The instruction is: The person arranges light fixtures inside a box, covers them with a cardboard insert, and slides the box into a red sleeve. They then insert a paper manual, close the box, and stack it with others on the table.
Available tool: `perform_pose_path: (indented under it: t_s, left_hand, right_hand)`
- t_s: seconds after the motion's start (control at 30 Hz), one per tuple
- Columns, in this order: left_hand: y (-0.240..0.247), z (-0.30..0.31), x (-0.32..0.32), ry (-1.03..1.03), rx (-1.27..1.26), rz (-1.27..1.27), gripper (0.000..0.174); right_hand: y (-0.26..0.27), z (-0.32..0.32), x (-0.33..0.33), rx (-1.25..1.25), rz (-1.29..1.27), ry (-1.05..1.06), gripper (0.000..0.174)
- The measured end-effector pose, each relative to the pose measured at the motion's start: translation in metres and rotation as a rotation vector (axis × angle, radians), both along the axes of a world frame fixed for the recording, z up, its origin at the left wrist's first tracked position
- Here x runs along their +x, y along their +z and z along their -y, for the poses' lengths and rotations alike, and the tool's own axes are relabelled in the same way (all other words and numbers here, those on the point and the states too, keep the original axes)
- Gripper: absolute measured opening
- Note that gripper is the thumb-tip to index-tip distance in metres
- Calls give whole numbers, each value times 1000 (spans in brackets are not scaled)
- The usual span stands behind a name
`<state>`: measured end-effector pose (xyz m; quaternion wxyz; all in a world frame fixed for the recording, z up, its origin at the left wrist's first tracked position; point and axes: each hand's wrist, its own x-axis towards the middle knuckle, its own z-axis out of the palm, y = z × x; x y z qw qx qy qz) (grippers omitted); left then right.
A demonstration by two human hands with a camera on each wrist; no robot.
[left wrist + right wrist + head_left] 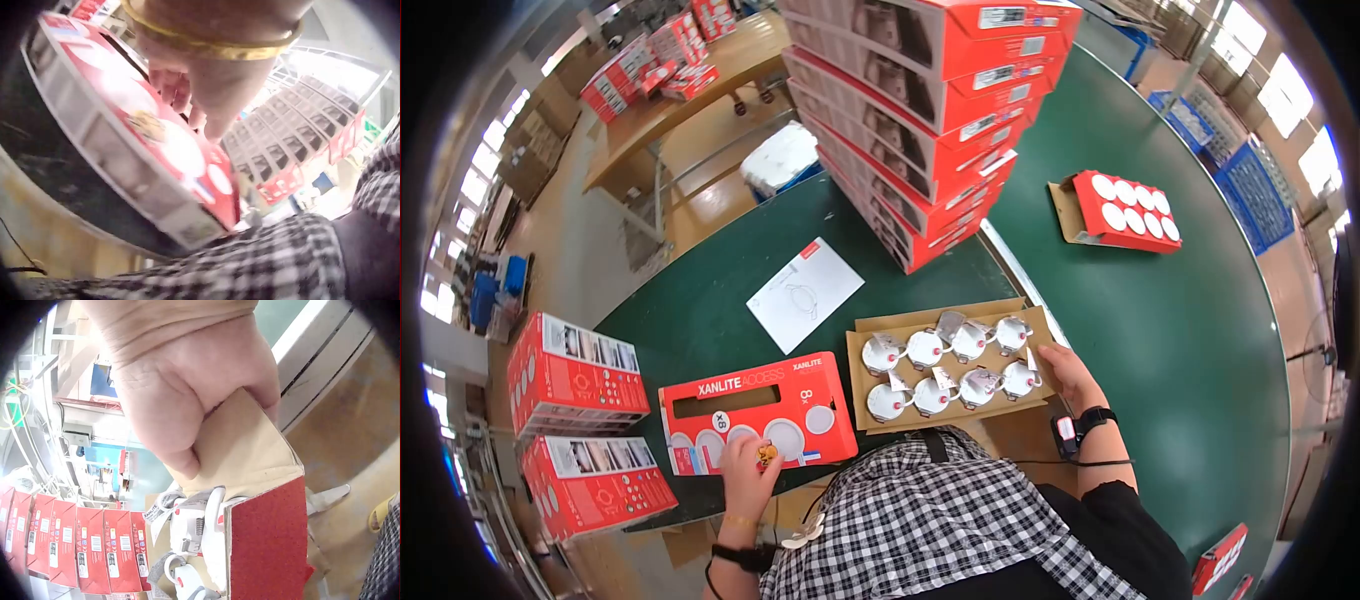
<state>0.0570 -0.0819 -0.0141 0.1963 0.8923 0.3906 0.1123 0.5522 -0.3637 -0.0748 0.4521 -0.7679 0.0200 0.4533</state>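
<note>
Eight round white fittings (924, 350), brown cardboard tray (857, 385) pinched by right hand (1072, 377).
Left hand (746, 477), fingers loosely curled, over red rectangular carton (755, 414).

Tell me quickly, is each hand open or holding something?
Left hand: open over the red XANLITE box, apparently holding nothing.
Right hand: closed, gripping a cardboard carton flap.

Brn box (900, 320), wht lamps (926, 348) inside; red/wht carton (792, 402) L of box, grn table (940, 285) beyond, b/w check garment (940, 505) nearside!
</note>
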Motion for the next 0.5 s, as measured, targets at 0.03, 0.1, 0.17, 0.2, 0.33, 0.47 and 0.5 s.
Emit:
perform_pose_path:
  t_s: [0.03,0.1,0.17,0.2,0.33,0.47,0.5]
  left_hand:
    - [-2,-5,22,13,-71,107,38]
    - [0,-5,88,84,-437,311,29]
    - [-17,-12,139,-103,-77,217,25]
    - [-28,-15,160,-112,-10,140,24]
    - [-40,-18,200,-138,81,-82,23]
    - [-26,-22,196,-117,40,73,21]
    - [-11,-22,195,-105,36,121,20]
  right_hand:
    - [30,-9,-10,-56,36,17,41]
    - [28,-10,-10,-48,35,14,42]
    - [23,-5,-11,-39,33,5,42]
    - [15,-3,-8,25,-11,-28,42]
    - [-11,4,3,128,-31,-55,38]
    - [8,12,7,141,108,-5,35]
    - [27,8,-1,213,93,-74,34]
